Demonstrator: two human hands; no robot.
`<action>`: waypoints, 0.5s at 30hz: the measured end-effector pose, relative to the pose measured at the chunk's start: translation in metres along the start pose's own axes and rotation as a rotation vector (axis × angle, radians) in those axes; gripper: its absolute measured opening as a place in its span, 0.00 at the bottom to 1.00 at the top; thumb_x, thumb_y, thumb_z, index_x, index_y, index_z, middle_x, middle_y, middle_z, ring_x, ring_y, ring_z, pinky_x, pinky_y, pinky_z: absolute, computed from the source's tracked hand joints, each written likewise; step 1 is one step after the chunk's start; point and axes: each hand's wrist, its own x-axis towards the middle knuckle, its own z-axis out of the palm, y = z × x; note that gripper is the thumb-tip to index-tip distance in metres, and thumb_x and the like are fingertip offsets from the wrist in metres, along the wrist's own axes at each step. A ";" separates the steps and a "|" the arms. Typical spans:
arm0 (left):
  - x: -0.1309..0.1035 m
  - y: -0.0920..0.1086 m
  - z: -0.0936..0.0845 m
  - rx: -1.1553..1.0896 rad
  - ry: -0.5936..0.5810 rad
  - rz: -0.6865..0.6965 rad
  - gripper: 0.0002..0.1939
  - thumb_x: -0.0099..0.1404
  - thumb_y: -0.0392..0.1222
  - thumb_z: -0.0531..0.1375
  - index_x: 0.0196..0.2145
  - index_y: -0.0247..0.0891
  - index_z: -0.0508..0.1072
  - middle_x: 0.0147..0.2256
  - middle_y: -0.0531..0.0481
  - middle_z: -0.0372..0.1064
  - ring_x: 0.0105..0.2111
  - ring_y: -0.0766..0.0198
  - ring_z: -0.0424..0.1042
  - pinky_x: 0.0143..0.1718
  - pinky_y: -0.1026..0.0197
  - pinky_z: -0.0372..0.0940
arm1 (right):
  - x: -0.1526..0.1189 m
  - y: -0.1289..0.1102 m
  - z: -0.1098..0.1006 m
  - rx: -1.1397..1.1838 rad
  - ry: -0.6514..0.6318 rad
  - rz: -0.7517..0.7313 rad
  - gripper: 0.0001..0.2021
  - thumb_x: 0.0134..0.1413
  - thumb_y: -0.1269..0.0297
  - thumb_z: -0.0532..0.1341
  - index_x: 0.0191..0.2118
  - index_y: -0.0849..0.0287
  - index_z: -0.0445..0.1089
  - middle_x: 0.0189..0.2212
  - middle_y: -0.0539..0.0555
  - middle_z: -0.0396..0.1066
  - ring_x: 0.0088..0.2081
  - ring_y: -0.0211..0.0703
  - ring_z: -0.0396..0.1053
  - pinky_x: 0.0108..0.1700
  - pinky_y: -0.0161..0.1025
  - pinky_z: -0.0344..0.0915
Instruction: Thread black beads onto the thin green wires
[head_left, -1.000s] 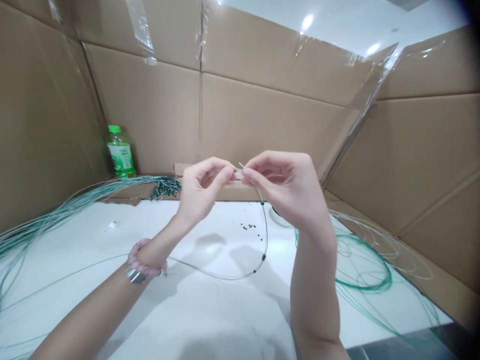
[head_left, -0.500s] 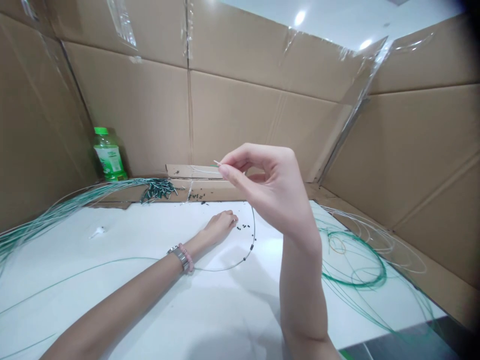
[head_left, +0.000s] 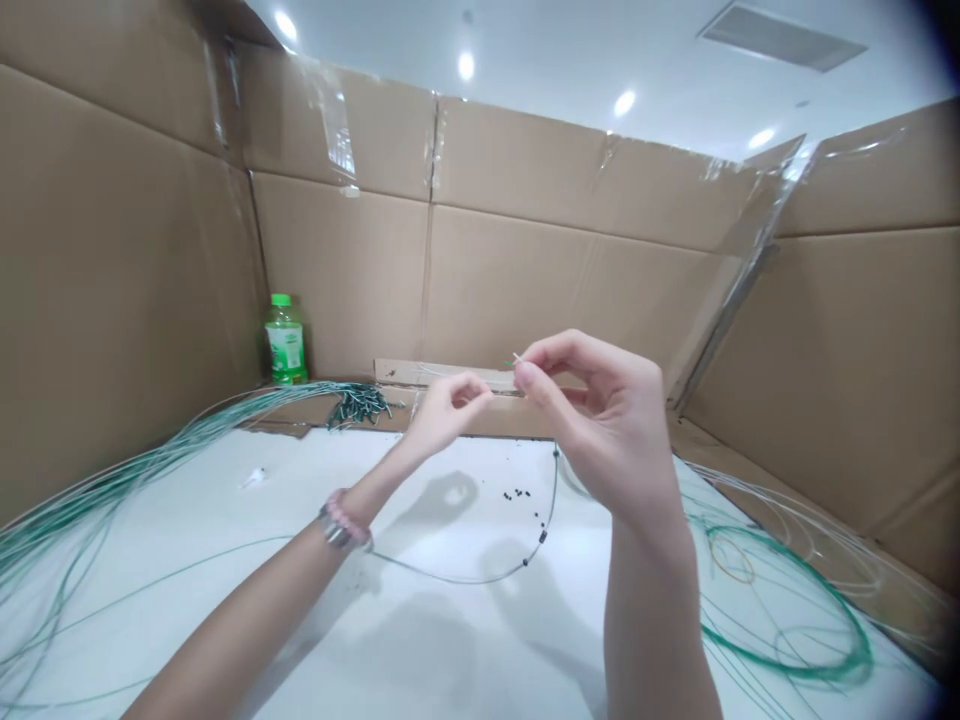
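Note:
My right hand (head_left: 600, 410) is raised with thumb and forefinger pinched on thin wires, and a white tip and a green tip stick out past the fingertips. Just left of it, my left hand (head_left: 450, 408) has thumb and forefinger closed in a pinch; whatever is between them is too small to make out. A thin wire (head_left: 465, 581) carrying a few small black pieces (head_left: 543, 537) curves from below my right hand towards my left wrist. Several loose tiny black pieces (head_left: 517, 494) lie on the white tabletop (head_left: 360, 640) under the hands.
Green wires (head_left: 172, 440) with dark ends (head_left: 360, 403) run along the left. A coil of green wire (head_left: 795, 670) and loose white wires (head_left: 817, 530) lie on the right. A green bottle (head_left: 286, 345) stands back left, near a small white object (head_left: 254, 478). Cardboard walls (head_left: 510, 290) surround the table.
My left hand has lifted off the tabletop near the black pieces and come up beside my right hand. The view has tilted up and turned left. My right hand keeps its pinch.

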 end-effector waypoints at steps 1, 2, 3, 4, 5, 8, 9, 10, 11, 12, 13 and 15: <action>0.002 0.015 -0.010 -0.021 0.025 0.028 0.13 0.57 0.47 0.62 0.26 0.33 0.70 0.24 0.52 0.68 0.25 0.71 0.67 0.28 0.69 0.64 | -0.001 -0.001 0.001 0.000 0.007 -0.003 0.04 0.53 0.71 0.61 0.29 0.60 0.69 0.26 0.46 0.69 0.28 0.28 0.68 0.29 0.22 0.68; 0.002 0.028 -0.019 -0.044 0.050 0.060 0.12 0.58 0.47 0.62 0.27 0.33 0.70 0.24 0.52 0.68 0.25 0.72 0.67 0.27 0.70 0.63 | -0.002 -0.002 0.003 -0.003 0.011 -0.009 0.04 0.53 0.71 0.60 0.29 0.60 0.69 0.26 0.46 0.70 0.29 0.28 0.68 0.30 0.23 0.69; 0.000 0.041 -0.027 -0.078 0.072 0.101 0.12 0.58 0.47 0.62 0.28 0.34 0.70 0.25 0.53 0.68 0.25 0.73 0.66 0.27 0.71 0.63 | -0.003 -0.003 0.005 -0.008 0.014 -0.019 0.04 0.54 0.71 0.60 0.29 0.59 0.69 0.27 0.46 0.70 0.30 0.29 0.69 0.30 0.23 0.70; -0.004 0.052 -0.033 -0.134 0.080 0.149 0.11 0.58 0.46 0.63 0.29 0.34 0.71 0.26 0.53 0.69 0.25 0.74 0.67 0.28 0.72 0.64 | -0.004 -0.005 0.007 -0.014 0.018 -0.031 0.03 0.54 0.71 0.60 0.29 0.59 0.69 0.28 0.46 0.71 0.32 0.30 0.70 0.31 0.24 0.70; -0.007 0.061 -0.037 -0.194 0.076 0.200 0.10 0.58 0.44 0.63 0.29 0.35 0.71 0.26 0.53 0.69 0.25 0.74 0.67 0.28 0.72 0.64 | -0.006 -0.007 0.010 -0.021 0.023 -0.047 0.03 0.54 0.71 0.60 0.30 0.59 0.69 0.30 0.47 0.72 0.34 0.31 0.71 0.32 0.24 0.70; -0.018 0.078 -0.041 -0.356 0.003 0.341 0.05 0.58 0.39 0.64 0.29 0.36 0.74 0.27 0.53 0.70 0.24 0.75 0.68 0.28 0.72 0.66 | -0.012 -0.014 0.019 -0.028 0.048 -0.110 0.04 0.53 0.74 0.60 0.31 0.59 0.68 0.35 0.49 0.73 0.38 0.32 0.72 0.35 0.24 0.71; -0.020 0.081 -0.040 -0.379 -0.026 0.370 0.03 0.58 0.38 0.64 0.29 0.36 0.74 0.27 0.53 0.70 0.25 0.75 0.69 0.29 0.73 0.66 | -0.014 -0.017 0.022 -0.020 0.050 -0.130 0.04 0.52 0.76 0.60 0.31 0.60 0.67 0.36 0.49 0.73 0.38 0.32 0.72 0.36 0.24 0.71; -0.022 0.083 -0.039 -0.397 -0.054 0.393 0.02 0.59 0.37 0.64 0.30 0.37 0.75 0.27 0.53 0.70 0.25 0.75 0.69 0.29 0.73 0.67 | -0.016 -0.020 0.024 -0.011 0.051 -0.150 0.05 0.52 0.77 0.59 0.31 0.60 0.67 0.36 0.49 0.73 0.37 0.31 0.72 0.36 0.24 0.72; -0.023 0.085 -0.038 -0.411 -0.076 0.409 0.01 0.59 0.37 0.64 0.30 0.38 0.76 0.28 0.53 0.71 0.26 0.75 0.70 0.30 0.73 0.67 | -0.018 -0.022 0.026 -0.001 0.049 -0.170 0.05 0.51 0.77 0.59 0.31 0.61 0.67 0.35 0.49 0.73 0.37 0.31 0.72 0.36 0.25 0.72; -0.024 0.086 -0.037 -0.421 -0.092 0.418 0.01 0.59 0.36 0.64 0.31 0.39 0.77 0.28 0.52 0.71 0.27 0.75 0.70 0.30 0.74 0.67 | -0.020 -0.024 0.027 0.005 0.048 -0.188 0.05 0.50 0.78 0.59 0.31 0.61 0.67 0.35 0.49 0.73 0.36 0.31 0.72 0.35 0.25 0.72; -0.024 0.087 -0.036 -0.426 -0.103 0.422 0.01 0.59 0.36 0.64 0.31 0.39 0.77 0.28 0.52 0.71 0.27 0.75 0.70 0.30 0.74 0.67 | -0.021 -0.026 0.027 0.006 0.048 -0.205 0.06 0.50 0.79 0.59 0.31 0.61 0.67 0.35 0.50 0.73 0.36 0.31 0.72 0.35 0.25 0.73; -0.026 0.090 -0.036 -0.428 -0.114 0.425 0.02 0.59 0.35 0.64 0.31 0.39 0.78 0.28 0.52 0.71 0.27 0.75 0.70 0.29 0.74 0.67 | -0.023 -0.027 0.027 -0.007 0.054 -0.237 0.06 0.49 0.80 0.59 0.31 0.62 0.68 0.34 0.51 0.73 0.36 0.32 0.72 0.35 0.26 0.73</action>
